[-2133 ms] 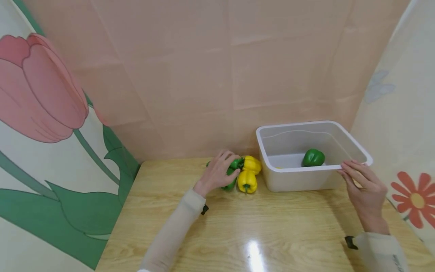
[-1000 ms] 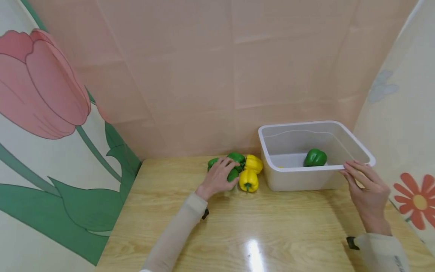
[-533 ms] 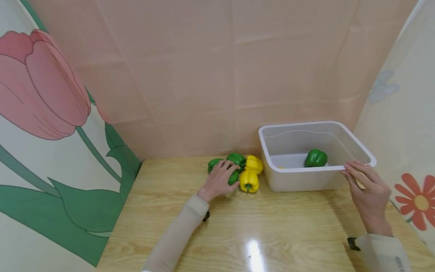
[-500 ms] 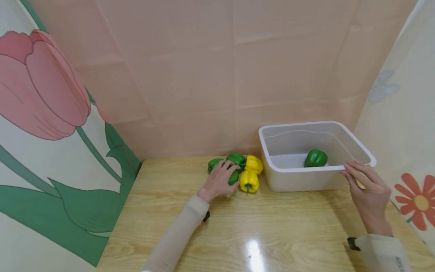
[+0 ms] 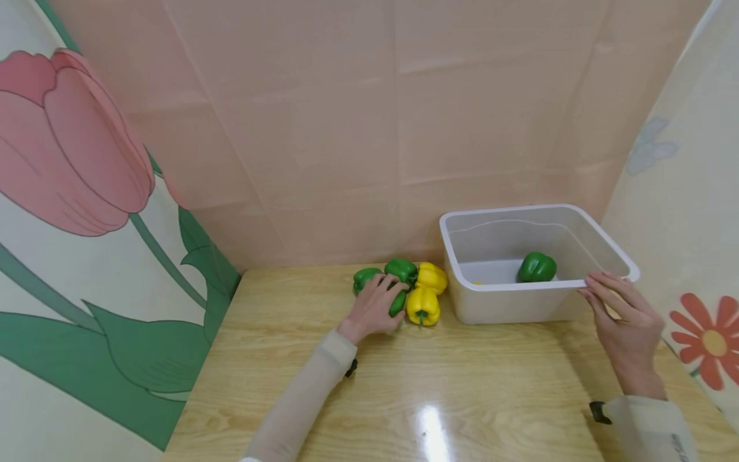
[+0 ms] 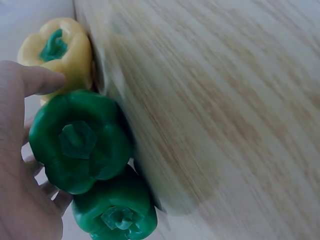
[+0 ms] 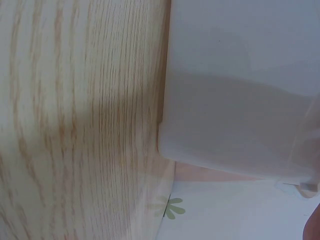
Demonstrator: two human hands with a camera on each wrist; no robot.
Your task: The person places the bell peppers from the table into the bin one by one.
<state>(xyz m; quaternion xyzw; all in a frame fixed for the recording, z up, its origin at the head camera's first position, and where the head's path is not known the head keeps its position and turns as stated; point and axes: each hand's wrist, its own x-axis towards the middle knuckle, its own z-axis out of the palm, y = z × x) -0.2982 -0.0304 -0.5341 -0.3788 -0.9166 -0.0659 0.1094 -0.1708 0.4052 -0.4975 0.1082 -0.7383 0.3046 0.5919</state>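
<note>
My left hand curls around the nearest green bell pepper on the table, its thumb on the side toward the yellow ones. In the left wrist view that green bell pepper sits between thumb and fingers. Two more green bell peppers, one at the back and one to the left, lie against the hand. Two yellow bell peppers, a front one and a back one, lie to its right. My right hand pinches the front rim of a white plastic bin near its right corner.
Inside the bin lie a green bell pepper and a sliver of something yellow, mostly hidden by the front wall. The wooden table ends at a beige backdrop; printed flower panels stand on both sides.
My left hand has shifted slightly right and toward me around the nearest green pepper, which has turned a little; the green peppers behind show more. My right hand stays on the rim.
</note>
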